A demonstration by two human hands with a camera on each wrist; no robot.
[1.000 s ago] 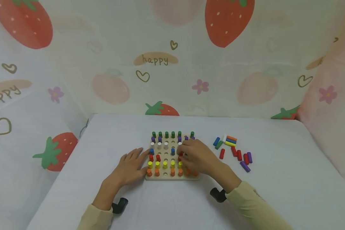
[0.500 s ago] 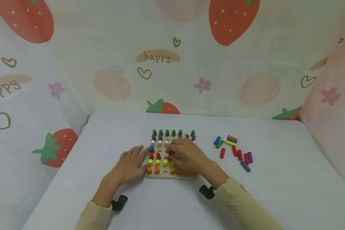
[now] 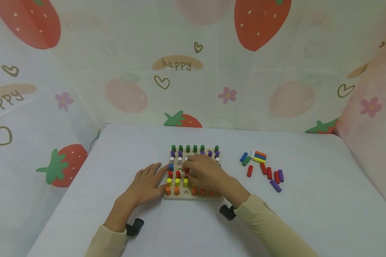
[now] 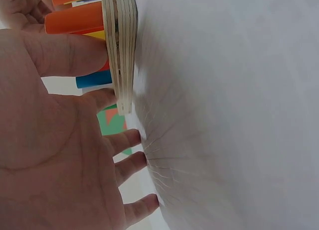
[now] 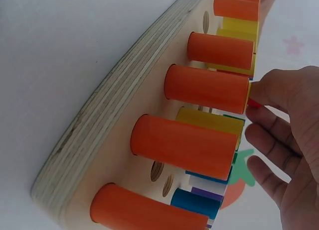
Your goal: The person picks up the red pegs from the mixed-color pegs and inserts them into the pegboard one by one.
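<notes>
A wooden pegboard [image 3: 193, 198] stands on the white table, with rows of green, purple, white, blue, red, yellow and orange pegs and some bare holes. My right hand [image 3: 207, 173] is over its middle and pinches a red peg [image 5: 254, 103], mostly hidden by the fingers, above the red row. My left hand [image 3: 146, 185] lies at the board's left side, fingers spread. In the left wrist view its thumb and index finger touch the board's edge [image 4: 120, 56], while the other fingertips rest on the cloth. Orange pegs [image 5: 207, 88] fill much of the right wrist view.
Loose pegs lie to the right of the board: a blue peg [image 3: 243, 157], a green peg [image 3: 246, 161], a yellow peg [image 3: 259, 160], several red ones including one red peg [image 3: 250, 171], and a purple peg [image 3: 275, 186]. A strawberry-print curtain [image 3: 132, 96] stands behind the table.
My right hand has moved left across the board along the red row, the red peg in its fingers. My left hand stays at the board's edge. The camera view shifts slightly.
</notes>
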